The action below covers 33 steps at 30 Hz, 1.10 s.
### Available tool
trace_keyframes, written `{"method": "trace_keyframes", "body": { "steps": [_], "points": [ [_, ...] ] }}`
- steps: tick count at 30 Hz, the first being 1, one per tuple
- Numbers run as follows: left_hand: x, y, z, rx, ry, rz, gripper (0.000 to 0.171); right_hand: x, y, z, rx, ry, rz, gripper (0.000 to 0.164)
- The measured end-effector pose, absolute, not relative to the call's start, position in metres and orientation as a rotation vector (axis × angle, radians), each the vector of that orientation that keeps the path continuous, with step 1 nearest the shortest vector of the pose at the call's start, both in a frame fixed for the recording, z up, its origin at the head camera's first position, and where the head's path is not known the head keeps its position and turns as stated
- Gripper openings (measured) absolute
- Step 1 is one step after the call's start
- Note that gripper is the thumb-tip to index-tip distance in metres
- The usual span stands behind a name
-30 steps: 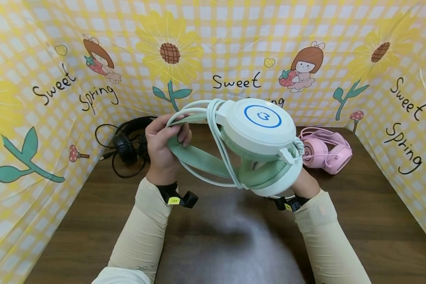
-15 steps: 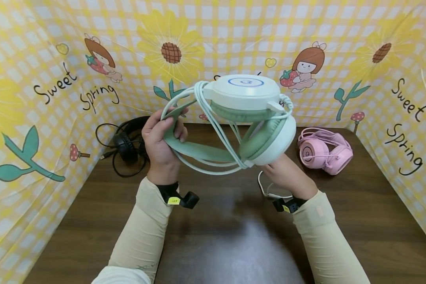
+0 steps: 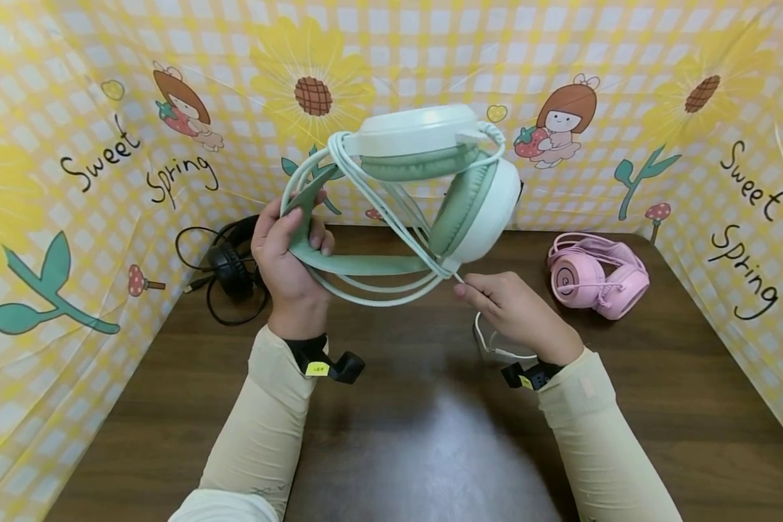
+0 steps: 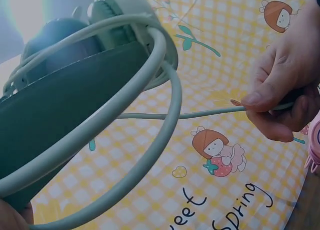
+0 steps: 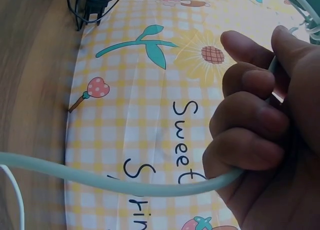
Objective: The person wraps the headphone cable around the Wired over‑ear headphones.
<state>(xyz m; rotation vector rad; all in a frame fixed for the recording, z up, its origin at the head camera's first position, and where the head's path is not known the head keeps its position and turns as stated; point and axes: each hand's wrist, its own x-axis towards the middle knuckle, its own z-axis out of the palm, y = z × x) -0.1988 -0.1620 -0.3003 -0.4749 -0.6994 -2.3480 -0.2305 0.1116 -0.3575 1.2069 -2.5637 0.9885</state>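
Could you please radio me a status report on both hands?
Left hand gripping curved green headband; right hand holding thin pale green cable. Round-cupped white and green headphones held aloft. Cable loops around them may snag.

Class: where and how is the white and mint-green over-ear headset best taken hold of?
Probably by its mint-green headband, coming from the person's left, where the left hand grips it. The band is a thin, curved strap, easily wrapped, and its arch points left, away from the bulky, round white earcups. The right hand holds the pale-green cable.
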Motion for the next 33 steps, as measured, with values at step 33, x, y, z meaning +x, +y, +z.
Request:
{"method": "trace_keyframes", "body": {
  "steps": [33],
  "points": [
    [-0.204, -0.163, -0.304, -0.149, -1.019, -1.790, 0.012, -0.220, 0.110, -0.347, 1.179, -2.561, 0.740, 0.019]
  ]
}}
